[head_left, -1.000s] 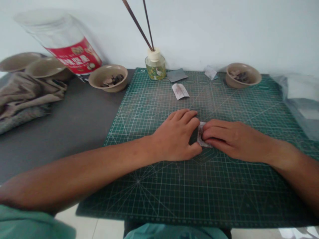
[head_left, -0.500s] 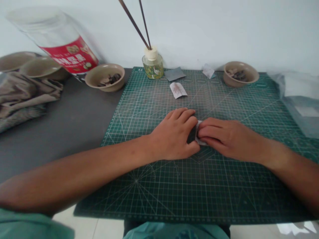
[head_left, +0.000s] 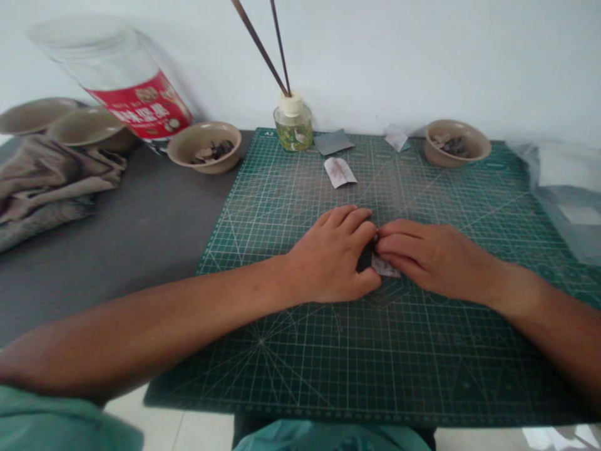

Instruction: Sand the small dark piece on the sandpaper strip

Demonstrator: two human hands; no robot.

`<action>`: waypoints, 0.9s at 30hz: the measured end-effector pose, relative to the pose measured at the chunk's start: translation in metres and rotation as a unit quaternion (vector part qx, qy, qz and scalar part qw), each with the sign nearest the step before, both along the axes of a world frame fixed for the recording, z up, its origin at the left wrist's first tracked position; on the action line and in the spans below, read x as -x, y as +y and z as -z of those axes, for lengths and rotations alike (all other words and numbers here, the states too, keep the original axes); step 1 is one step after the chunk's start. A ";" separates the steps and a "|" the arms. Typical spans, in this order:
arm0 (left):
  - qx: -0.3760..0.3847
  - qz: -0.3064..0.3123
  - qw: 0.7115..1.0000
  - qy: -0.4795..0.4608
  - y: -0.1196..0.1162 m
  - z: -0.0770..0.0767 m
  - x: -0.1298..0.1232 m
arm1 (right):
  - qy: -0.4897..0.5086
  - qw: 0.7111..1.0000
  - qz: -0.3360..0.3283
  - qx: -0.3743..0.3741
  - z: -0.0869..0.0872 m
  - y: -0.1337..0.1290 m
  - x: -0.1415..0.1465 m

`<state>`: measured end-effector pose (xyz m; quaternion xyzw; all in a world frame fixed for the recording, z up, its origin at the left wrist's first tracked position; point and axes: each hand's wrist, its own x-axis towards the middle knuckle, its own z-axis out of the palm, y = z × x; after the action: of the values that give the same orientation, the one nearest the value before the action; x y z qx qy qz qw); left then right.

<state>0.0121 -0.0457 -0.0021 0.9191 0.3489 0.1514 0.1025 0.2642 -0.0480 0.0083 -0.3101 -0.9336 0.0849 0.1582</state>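
And right at the middle of the green cutting mat (head_left: 375, 363), a small pale sheet (head_left: 387, 268) is being covered in part by the right hand (head_left: 434, 258), its lower edge left showing just below the fingers. Those fingers are bunched close together, pointed toward the left hand, and set down at the sheet; whether it is pinched or only pressed cannot be told. Across from them, the left hand (head_left: 334, 257) is laid palm down on the mat, its fingers loosely curved and its thumb parted from the index finger, with a dark patch framed in the gap; nothing is seen gripped there, though the undersides of the fingers are hidden.

Up beyond the hands, a smudged white piece (head_left: 340, 173) is seen lying near a grey sheet (head_left: 334, 143), and beside that a glass bottle (head_left: 293, 128) is fitted with two dark sticks (head_left: 263, 51). Farther right, a crumpled scrap (head_left: 397, 138) is followed by the right bowl (head_left: 457, 150), partly filled with small bits. Off the mat to the left, similar bits are held in another bowl (head_left: 205, 150), near a red-labelled jar (head_left: 136, 103) and a rumpled cloth (head_left: 56, 181).
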 end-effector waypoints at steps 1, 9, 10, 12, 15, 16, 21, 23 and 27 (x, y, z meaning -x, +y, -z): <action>0.000 -0.001 1.000 0.001 0.000 0.000 0.000 | -0.002 1.000 0.021 -0.008 0.000 0.003 -0.002; -0.002 0.000 1.000 0.006 0.000 0.000 -0.001 | -0.002 0.996 -0.052 0.075 -0.006 0.003 -0.010; -0.001 0.001 1.000 0.006 0.000 0.000 -0.001 | -0.003 0.996 -0.056 0.073 -0.005 0.001 -0.009; 0.001 0.002 1.000 0.004 0.000 0.000 0.000 | 0.000 0.998 -0.031 0.053 -0.003 0.002 -0.007; -0.001 0.000 1.000 0.006 0.000 -0.001 0.000 | 0.008 0.999 0.025 0.029 -0.002 0.007 -0.010; -0.003 0.000 1.000 0.007 0.000 -0.001 0.000 | 0.011 0.999 0.028 0.031 -0.003 0.008 -0.011; -0.010 0.003 1.000 0.004 0.000 0.001 0.000 | 0.010 0.995 -0.055 0.083 -0.005 0.001 -0.007; -0.011 0.004 1.000 0.001 0.000 0.001 0.000 | 0.006 0.997 -0.053 0.057 -0.003 0.000 -0.005; -0.010 -0.001 1.000 0.004 0.000 0.001 -0.001 | -0.005 1.000 0.004 0.024 -0.005 0.007 -0.013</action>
<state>0.0130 -0.0456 -0.0032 0.9204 0.3486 0.1513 0.0922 0.2774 -0.0407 0.0131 -0.3181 -0.9307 0.1054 0.1469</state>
